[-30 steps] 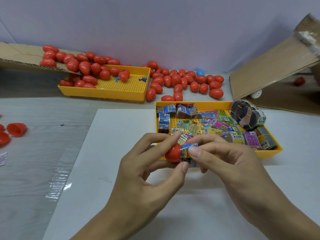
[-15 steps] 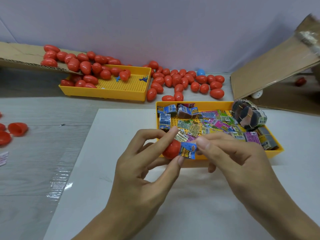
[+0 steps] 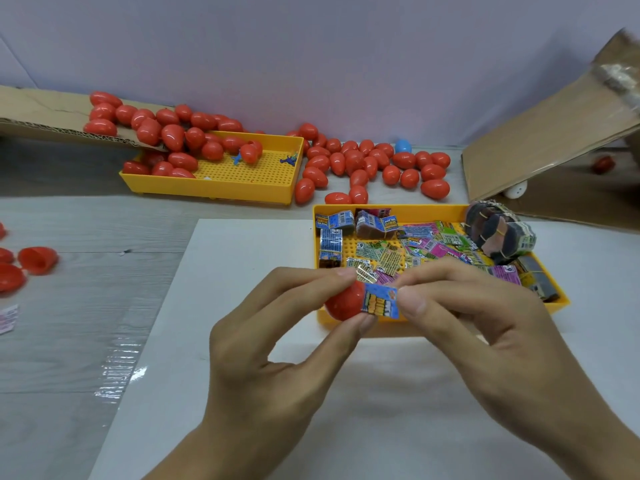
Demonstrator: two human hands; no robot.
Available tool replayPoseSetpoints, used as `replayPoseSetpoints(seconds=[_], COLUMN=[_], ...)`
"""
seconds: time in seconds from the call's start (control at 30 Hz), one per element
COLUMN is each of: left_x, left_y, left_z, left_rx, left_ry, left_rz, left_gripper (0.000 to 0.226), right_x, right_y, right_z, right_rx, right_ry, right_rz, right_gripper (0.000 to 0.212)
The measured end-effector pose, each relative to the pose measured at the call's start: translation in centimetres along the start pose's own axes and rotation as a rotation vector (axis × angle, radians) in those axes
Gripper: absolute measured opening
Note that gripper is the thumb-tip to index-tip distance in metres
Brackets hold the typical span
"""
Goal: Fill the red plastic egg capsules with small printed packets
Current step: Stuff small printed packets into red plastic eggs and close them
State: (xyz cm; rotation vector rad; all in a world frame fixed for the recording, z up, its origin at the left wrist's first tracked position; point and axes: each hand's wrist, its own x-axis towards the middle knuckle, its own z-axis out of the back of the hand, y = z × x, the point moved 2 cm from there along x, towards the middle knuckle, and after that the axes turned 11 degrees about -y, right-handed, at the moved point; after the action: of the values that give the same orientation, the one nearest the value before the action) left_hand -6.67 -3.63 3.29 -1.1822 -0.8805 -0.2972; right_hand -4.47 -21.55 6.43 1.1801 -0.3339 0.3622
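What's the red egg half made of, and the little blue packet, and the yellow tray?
The red egg half looks like glossy hard plastic: smooth with a soft shine. The blue packet seems to be thin printed paper or film, folded flat; hard to tell which. The yellow tray looks like matte moulded plastic, its floor a grid of tiny holes.

The grey tabletop (image 3: 69, 306) carries a white sheet (image 3: 242, 244) beneath the fingers (image 3: 408, 301), two yellow trays beyond them (image 3: 398, 211) (image 3: 214, 188), loose red eggs (image 3: 391, 174) and cardboard (image 3: 540, 140).

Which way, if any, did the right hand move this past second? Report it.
Yes: the right hand slid slightly rightward along the near wall of the yellow plastic tray, which stayed put.
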Motion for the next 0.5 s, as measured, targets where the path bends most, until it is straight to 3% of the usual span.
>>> replayPoseSetpoints(seconds=[0.2,0.5], left_x=[0.04,-0.10], left_y=[0.34,0.16], left_z=[-0.32,-0.78], left_rx=[-0.189,-0.383], left_ry=[-0.017,-0.023], left_rz=[0.237,0.588], left_gripper=[0.036,0.034], right_x=[-0.11,-0.10], right_y=[0.24,-0.52], right_z=[-0.13,0.11], right_rx=[-0.104,0.005], right_ry=[0.013,0.018], right_rz=[0.138,0.027], right_gripper=[0.013,0.027])
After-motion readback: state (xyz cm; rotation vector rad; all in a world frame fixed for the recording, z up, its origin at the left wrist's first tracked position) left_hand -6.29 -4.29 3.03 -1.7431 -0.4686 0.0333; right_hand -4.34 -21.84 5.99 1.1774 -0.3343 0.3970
